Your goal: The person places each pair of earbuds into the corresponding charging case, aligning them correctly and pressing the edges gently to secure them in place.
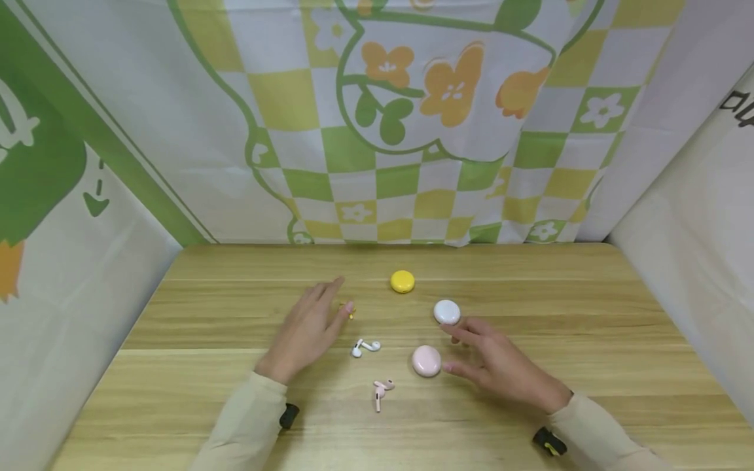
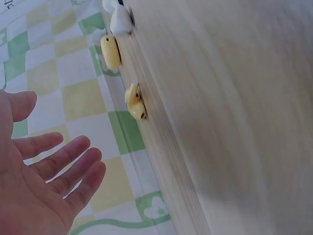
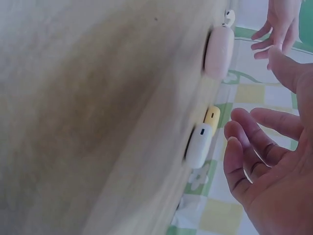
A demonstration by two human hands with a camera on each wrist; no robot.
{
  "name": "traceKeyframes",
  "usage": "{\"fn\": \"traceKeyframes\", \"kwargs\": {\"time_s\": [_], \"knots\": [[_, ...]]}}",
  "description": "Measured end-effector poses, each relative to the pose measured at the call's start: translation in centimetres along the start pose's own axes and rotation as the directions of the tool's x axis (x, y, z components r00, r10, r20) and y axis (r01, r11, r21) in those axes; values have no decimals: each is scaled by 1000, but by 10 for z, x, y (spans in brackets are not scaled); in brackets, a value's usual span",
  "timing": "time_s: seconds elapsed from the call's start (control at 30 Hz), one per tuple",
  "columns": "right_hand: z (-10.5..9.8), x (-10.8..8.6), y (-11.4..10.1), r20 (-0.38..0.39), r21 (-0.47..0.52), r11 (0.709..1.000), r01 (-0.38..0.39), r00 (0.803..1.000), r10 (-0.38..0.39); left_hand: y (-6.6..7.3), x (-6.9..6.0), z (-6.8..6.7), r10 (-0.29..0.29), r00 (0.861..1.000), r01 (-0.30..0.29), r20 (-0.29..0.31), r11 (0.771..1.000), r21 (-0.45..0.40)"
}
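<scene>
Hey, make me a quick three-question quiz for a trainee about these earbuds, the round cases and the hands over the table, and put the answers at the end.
1. True or false: the yellow case sits farther back than the white case.
2. Multiple choice: which pair lies nearest the bottom edge of the head view? A, yellow earbuds; B, white earbuds; C, pink earbuds.
3. Fill in the blank: the right hand is holding ____.

Key:
1. True.
2. C.
3. Nothing.
</scene>
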State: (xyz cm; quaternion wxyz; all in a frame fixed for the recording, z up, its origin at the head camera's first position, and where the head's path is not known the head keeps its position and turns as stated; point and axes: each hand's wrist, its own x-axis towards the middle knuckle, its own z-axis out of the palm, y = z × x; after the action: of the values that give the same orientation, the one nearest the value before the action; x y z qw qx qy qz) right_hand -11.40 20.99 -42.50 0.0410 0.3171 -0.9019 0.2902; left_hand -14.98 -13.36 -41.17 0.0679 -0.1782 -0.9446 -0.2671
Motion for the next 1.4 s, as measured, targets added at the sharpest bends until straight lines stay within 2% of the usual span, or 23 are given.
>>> {"fn": "traceKeyframes", "kwargs": {"time_s": [0.13,0.37,0.53,0.77,0.97,1.1,1.2,1.4], "knots": [[5,1,0,-2,-3,1000,2,1000,-2,5,-1,2,4,1000,-3,29,999,-45],[10,2,-2,44,3,1000,-25,999,25,13,-3,8,3,997,6,79,994,-107],[13,3,-1,71,6,999,-52,996,52,17,-3,13,28,996,-16,85,990,-141],[20,3,3,65,-5,999,-44,997,44,21,-4,18,51,994,-30,99,979,-200],[23,5,1,72,-14,998,-66,995,67,24,-4,20,51,991,-15,127,964,-267],[25,7,0,51,-37,998,-54,997,56,25,-4,23,57,990,-16,131,955,-295],[27,9,-1,46,-50,998,-46,998,48,27,-4,24,67,989,-23,135,952,-307],[28,12,-5,81,-51,996,-76,993,80,30,-5,25,87,987,-43,135,953,-301]]}}
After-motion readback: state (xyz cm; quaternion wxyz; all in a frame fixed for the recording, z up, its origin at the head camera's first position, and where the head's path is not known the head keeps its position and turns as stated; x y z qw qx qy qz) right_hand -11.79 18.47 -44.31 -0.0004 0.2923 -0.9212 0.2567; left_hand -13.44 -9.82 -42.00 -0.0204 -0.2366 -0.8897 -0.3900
